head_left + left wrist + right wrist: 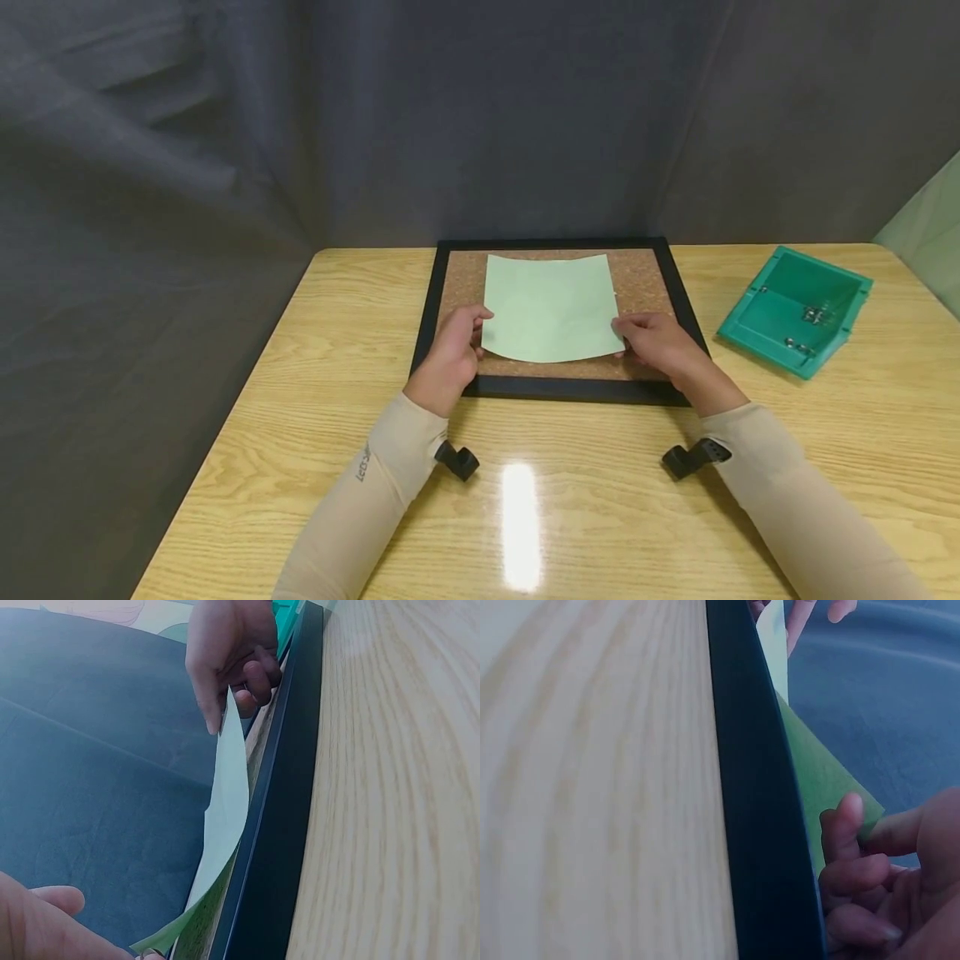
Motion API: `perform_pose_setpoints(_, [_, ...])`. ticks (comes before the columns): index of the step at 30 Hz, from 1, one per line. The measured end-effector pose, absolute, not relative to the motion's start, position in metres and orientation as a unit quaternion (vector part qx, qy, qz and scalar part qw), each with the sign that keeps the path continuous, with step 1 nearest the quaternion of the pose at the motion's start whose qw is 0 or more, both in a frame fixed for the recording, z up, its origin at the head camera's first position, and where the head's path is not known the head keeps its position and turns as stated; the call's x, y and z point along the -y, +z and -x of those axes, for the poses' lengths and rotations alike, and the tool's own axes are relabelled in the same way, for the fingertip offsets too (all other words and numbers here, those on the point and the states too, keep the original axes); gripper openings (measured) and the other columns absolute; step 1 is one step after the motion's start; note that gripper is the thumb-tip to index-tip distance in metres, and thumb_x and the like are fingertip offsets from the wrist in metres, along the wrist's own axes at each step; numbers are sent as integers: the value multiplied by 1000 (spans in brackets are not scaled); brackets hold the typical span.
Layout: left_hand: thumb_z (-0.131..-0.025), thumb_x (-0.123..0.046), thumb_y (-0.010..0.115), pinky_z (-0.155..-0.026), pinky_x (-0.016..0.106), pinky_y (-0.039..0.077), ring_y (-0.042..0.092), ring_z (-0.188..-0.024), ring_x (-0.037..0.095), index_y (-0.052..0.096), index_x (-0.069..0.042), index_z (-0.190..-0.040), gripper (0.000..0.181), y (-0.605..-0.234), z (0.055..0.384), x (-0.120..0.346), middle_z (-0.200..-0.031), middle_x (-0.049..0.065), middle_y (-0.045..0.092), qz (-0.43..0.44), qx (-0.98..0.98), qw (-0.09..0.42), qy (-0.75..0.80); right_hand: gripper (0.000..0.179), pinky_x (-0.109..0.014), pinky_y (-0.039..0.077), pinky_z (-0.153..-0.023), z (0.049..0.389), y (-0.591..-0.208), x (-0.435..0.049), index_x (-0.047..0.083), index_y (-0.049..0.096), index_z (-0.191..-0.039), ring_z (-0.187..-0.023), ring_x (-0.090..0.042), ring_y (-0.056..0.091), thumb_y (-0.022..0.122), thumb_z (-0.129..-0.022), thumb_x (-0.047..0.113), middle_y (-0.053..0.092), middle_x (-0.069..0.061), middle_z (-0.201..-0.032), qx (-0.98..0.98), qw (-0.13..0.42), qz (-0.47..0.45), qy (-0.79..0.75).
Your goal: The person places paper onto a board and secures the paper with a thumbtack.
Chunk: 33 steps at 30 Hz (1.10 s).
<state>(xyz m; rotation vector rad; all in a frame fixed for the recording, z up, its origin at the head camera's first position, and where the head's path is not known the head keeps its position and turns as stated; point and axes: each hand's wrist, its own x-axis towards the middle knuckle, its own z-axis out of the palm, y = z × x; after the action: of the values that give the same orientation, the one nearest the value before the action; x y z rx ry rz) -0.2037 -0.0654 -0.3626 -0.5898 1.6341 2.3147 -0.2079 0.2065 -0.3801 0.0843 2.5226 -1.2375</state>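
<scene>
A pale green sheet of paper (551, 308), its near edge bowed, is held over a cork board (645, 279) with a black frame (577, 387). My left hand (456, 342) grips the left edge of the sheet near its front corner. At the opposite edge, my right hand (656, 342) pinches the front corner between thumb and curled fingers. From the right wrist, the right hand (892, 877) shows that corner lifted above the frame. Seen from the left wrist, the left hand (52, 926) is partly cut off, and the sheet (225, 802) curves between both hands.
A green plastic bin (795, 308) with several small metallic pieces (816, 315) inside stands right of the board. The wooden table (600, 517) extends toward me. Dark cloth (487, 125) hangs behind and along the left side.
</scene>
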Motion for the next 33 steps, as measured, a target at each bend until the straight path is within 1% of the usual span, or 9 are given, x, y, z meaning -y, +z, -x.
perform_pose_setpoints(5, [-92, -9, 56, -66, 28, 22, 33, -79, 17, 42, -15, -83, 17, -363, 204, 66, -97, 3, 37, 205, -560, 126, 793, 54, -25, 43, -64, 207, -381, -206, -8, 44, -146, -78, -14, 54, 37, -109, 31, 69, -5, -91, -886, 160, -27, -434])
perform_pose_setpoints(7, [-92, -9, 56, -66, 28, 23, 33, -78, 17, 42, -15, -83, 17, -363, 204, 66, -96, 3, 38, 205, -561, 127, 792, 56, -26, 43, -69, 206, -381, -206, -7, 45, -145, -87, -19, 58, 37, -108, 34, 70, -10, -97, -891, 158, -23, -426])
perform_pose_setpoints(10, [-92, -9, 55, -66, 28, 23, 33, -79, 17, 42, -14, -82, 18, -363, 204, 66, -98, 4, 38, 204, -562, 126, 792, 62, -42, 49, -90, 205, -382, -208, -4, 45, -147, -116, -34, 56, 34, -107, 43, 64, -22, -124, -908, 156, -22, -389])
perform_pose_setpoints(12, [-92, -8, 55, -65, 28, 23, 33, -78, 17, 42, -14, -81, 18, -364, 204, 66, -96, 3, 39, 200, -563, 124, 792, 62, -47, 44, -97, 205, -381, -208, -2, 49, -144, -123, -36, 51, 34, -107, 46, 63, -23, -125, -919, 148, -19, -366])
perform_pose_setpoints(14, [-92, -8, 55, -65, 28, 23, 33, -78, 17, 42, -15, -79, 19, -364, 205, 67, -96, 3, 39, 195, -563, 122, 794, 60, -49, 43, -98, 204, -379, -208, 1, 55, -139, -120, -36, 52, 35, -106, 47, 63, -22, -123, -928, 138, -15, -347])
perform_pose_setpoints(17, [-93, -8, 55, -65, 28, 22, 33, -76, 16, 43, -15, -79, 20, -364, 205, 67, -94, 3, 39, 190, -563, 122, 795, 52, -37, 40, -81, 205, -378, -208, 4, 65, -121, -101, -30, 55, 36, -107, 45, 67, -11, -93, -934, 124, -3, -334])
perform_pose_setpoints(20, [-93, -8, 54, -66, 29, 22, 33, -75, 16, 43, -15, -80, 19, -363, 205, 68, -97, 4, 40, 191, -562, 122, 795, 51, -33, 38, -74, 204, -376, -211, 6, 68, -106, -92, -28, 56, 36, -106, 47, 66, -5, -81, -943, 118, 11, -311])
perform_pose_setpoints(27, [-93, -8, 54, -66, 29, 22, 33, -73, 16, 41, -14, -79, 20, -363, 205, 68, -109, 7, 40, 191, -562, 121, 795, 50, -33, 35, -61, 204, -370, -218, 8, 66, -88, -67, -21, 47, 38, -106, 46, 61, -5, -77, -945, 123, 28, -302])
perform_pose_setpoints(33, [-91, -7, 54, -66, 29, 21, 30, -67, 15, 38, -15, -73, 26, -362, 205, 67, -86, 2, 38, 198, -564, 114, 794, 47, -32, 37, -63, 204, -370, -220, 9, 69, -91, -71, -22, 52, 41, -106, 44, 65, -3, -77, -953, 114, 38, -278])
